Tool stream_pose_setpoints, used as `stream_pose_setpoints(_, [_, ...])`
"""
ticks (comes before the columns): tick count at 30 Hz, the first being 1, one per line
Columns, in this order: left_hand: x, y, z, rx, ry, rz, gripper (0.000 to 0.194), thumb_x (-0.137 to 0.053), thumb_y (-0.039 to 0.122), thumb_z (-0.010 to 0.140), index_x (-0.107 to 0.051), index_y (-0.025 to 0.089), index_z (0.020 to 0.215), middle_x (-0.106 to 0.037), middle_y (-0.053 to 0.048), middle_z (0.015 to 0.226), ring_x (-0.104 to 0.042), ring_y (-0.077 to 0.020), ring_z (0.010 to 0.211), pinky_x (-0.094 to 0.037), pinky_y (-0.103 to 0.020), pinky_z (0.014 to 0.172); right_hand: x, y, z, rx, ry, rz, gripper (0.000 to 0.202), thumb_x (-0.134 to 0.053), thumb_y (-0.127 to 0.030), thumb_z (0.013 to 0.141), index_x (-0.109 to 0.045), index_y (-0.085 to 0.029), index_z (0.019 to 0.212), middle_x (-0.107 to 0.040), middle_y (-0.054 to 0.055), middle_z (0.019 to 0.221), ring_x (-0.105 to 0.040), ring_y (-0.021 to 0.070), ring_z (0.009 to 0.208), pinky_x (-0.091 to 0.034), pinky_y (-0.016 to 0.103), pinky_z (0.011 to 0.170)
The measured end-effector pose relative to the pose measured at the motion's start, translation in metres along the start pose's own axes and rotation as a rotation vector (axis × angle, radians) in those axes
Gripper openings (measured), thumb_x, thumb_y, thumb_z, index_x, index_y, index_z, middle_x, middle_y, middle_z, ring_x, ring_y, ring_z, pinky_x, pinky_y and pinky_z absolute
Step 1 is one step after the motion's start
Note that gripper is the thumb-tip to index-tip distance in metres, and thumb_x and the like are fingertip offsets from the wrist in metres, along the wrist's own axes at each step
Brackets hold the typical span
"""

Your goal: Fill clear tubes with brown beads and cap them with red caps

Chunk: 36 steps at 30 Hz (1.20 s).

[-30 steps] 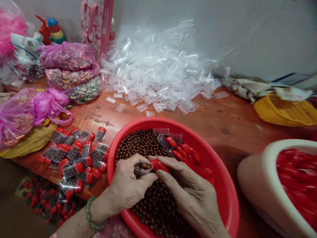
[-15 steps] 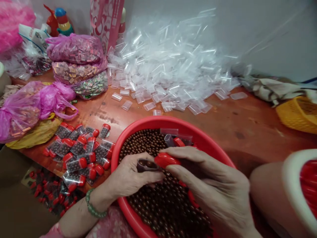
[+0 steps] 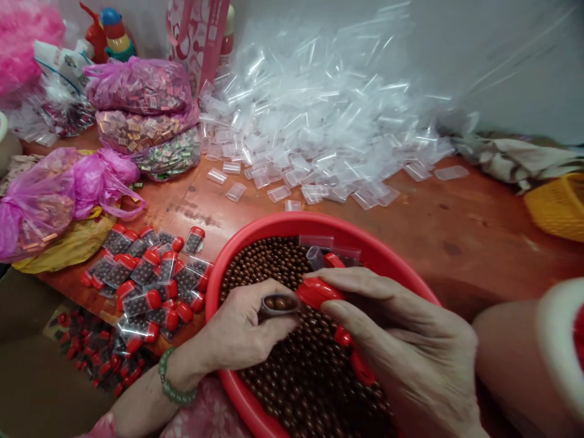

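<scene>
Right hand with fingers in a pinch; left hand near it, curled in a grip

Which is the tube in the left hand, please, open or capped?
Open: the tube is uncovered, with brown balls visible inside; the right hand holds a red cap beside it.

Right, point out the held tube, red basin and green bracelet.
Held tube (image 3: 280, 313), head view: near edge of its mouth.
Red basin (image 3: 213, 298), head view: left rim.
Green bracelet (image 3: 176, 396), head view: lower beads.
</scene>
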<state>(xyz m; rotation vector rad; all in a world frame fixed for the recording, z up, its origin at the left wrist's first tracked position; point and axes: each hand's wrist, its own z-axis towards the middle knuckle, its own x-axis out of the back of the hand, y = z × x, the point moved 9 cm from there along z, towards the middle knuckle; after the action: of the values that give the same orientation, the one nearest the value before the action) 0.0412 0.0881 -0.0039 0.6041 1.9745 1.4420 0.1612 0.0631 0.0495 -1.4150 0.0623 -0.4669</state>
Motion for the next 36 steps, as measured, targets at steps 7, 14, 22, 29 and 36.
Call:
stream_pose_setpoints(7, [0.003, -0.016, 0.002, 0.146, -0.032, -0.122, 0.019, -0.066, 0.023, 0.078, -0.067, 0.012, 0.094, -0.052, 0.003, 0.067, -0.044, -0.0077, 0.058, -0.035, -0.021, 0.057, -0.007, -0.009, 0.005, 0.122, -0.058, -0.026, 0.022, -0.069, -0.014, 0.080, -0.072, -0.029, 0.096, -0.074, 0.000, 0.091, -0.070, 0.0179, 0.085, -0.059, 0.031, 0.077])
stream_pose_setpoints(14, [-0.001, -0.013, 0.004, 0.085, -0.061, -0.307, 0.007, -0.066, 0.014, 0.077, -0.069, 0.013, 0.083, -0.058, 0.003, 0.077, -0.049, -0.0078, 0.073, -0.039, -0.021, 0.074, -0.026, -0.018, 0.005, 0.244, -0.185, -0.041, 0.031, -0.067, -0.008, 0.082, -0.069, -0.031, 0.103, -0.073, -0.002, 0.093, -0.068, 0.0136, 0.084, -0.058, 0.025, 0.076])
stream_pose_setpoints(22, [-0.005, -0.017, 0.004, 0.091, -0.140, -0.272, 0.007, -0.062, 0.020, 0.079, -0.061, 0.013, 0.078, -0.053, 0.003, 0.070, -0.046, -0.0079, 0.065, -0.038, -0.021, 0.065, -0.029, -0.019, 0.001, 0.264, -0.186, -0.044, 0.032, -0.066, -0.005, 0.080, -0.069, -0.029, 0.101, -0.072, 0.001, 0.092, -0.068, 0.0162, 0.083, -0.059, 0.028, 0.071])
stream_pose_setpoints(29, [-0.004, -0.018, 0.004, 0.085, -0.136, -0.268, 0.033, -0.069, 0.044, 0.076, -0.056, 0.014, 0.076, -0.047, 0.004, 0.065, -0.043, -0.0072, 0.057, -0.038, -0.021, 0.057, -0.034, -0.012, -0.001, 0.263, -0.194, -0.118, 0.022, -0.065, -0.010, 0.083, -0.067, -0.027, 0.096, -0.070, 0.001, 0.091, -0.068, 0.0158, 0.081, -0.059, 0.028, 0.068])
stream_pose_setpoints(36, [0.001, -0.021, 0.002, 0.111, -0.096, -0.333, 0.046, -0.069, 0.056, 0.073, -0.056, 0.013, 0.068, -0.053, 0.001, 0.063, -0.047, -0.0079, 0.058, -0.038, -0.022, 0.059, -0.047, -0.019, -0.016, 0.552, -0.280, -0.412, 0.058, -0.066, -0.047, 0.082, -0.047, -0.022, 0.132, -0.067, 0.012, 0.105, -0.066, 0.0276, 0.097, -0.059, 0.041, 0.077])
